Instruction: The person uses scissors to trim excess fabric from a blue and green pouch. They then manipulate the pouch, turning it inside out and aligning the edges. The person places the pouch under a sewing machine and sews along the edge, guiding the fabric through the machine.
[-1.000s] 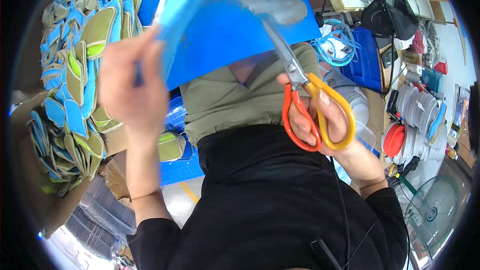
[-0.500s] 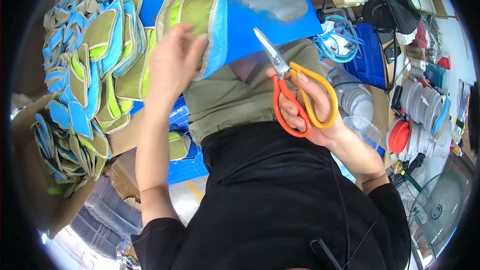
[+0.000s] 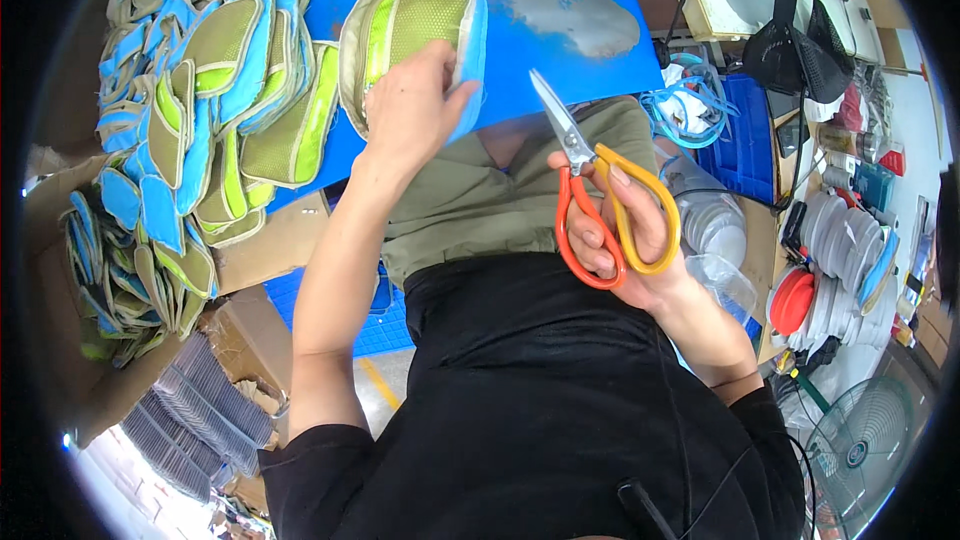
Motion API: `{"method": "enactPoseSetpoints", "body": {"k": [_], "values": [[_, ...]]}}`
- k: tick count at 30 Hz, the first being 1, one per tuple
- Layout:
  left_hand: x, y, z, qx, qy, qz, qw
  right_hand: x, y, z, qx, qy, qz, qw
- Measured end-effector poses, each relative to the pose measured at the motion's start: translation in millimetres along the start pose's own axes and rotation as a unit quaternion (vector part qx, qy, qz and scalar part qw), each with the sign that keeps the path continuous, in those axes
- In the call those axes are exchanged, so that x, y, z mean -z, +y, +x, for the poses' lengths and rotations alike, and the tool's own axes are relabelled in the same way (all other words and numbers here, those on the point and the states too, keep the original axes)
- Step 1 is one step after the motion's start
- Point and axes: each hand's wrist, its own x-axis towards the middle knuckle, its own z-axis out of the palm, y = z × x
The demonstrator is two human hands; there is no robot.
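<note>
A small fabric pouch (image 3: 420,20) with beige edging, olive mesh, a lime strip and a light-blue side lies on the blue tabletop (image 3: 540,70). My left hand (image 3: 415,105) rests over its near part. The thumb stands apart from the fingers, which bend down toward the mesh; some fingertips are hidden. My right hand (image 3: 640,230) holds scissors (image 3: 567,125) with one orange and one yellow handle, fingers through the loops. The closed blades point up and left, away from the pouch. To the left is a heap of similar blue, olive and lime pouches (image 3: 225,45).
More pouch pieces (image 3: 135,280) fill a cardboard box at the far left. Grey stacked sheets (image 3: 205,415) stand below it. On the right are a blue crate (image 3: 740,125), white round spools (image 3: 835,240), a red spool (image 3: 792,302) and a fan (image 3: 855,450).
My left hand has shifted right across the pouch, and its fingers have bent more. The whole view has moved slightly. The scissors stay in my right hand.
</note>
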Motion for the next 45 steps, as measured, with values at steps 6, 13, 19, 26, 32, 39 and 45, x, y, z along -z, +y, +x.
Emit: {"method": "enactPoseSetpoints", "body": {"k": [6,13,19,26,32,39,45], "values": [[-0.6,6.7,-6.8,0.098,0.018,-0.227,0.969,-11.6,-1.4,1.3,-0.017,-0.016,0.007,1.0],[15.9,28.5,-25.6,0.132,0.129,-0.615,0.767,-31.3,-1.1,-8.0,0.013,-0.07,-0.024,0.997],[8.5,37.2,-35.2,0.119,0.178,-0.601,0.77,-38.7,-2.4,-17.0,-0.015,-0.068,-0.049,0.996],[2.6,43.6,-40.7,0.114,0.2,-0.607,0.76,-37.2,0.8,-15.4,-0.022,-0.058,-0.052,0.997],[-0.6,45.5,-41.6,0.11,0.211,-0.591,0.771,-38.7,2.5,-12.9,-0.015,-0.047,-0.05,0.998],[-4.0,43.1,-46.8,0.093,0.216,-0.599,0.766,-37.7,7.0,-9.5,-0.007,-0.044,-0.041,0.998],[-4.7,47.2,-45.8,0.091,0.235,-0.593,0.764,-38.4,6.8,-7.3,-0.012,-0.038,-0.058,0.998]]}}
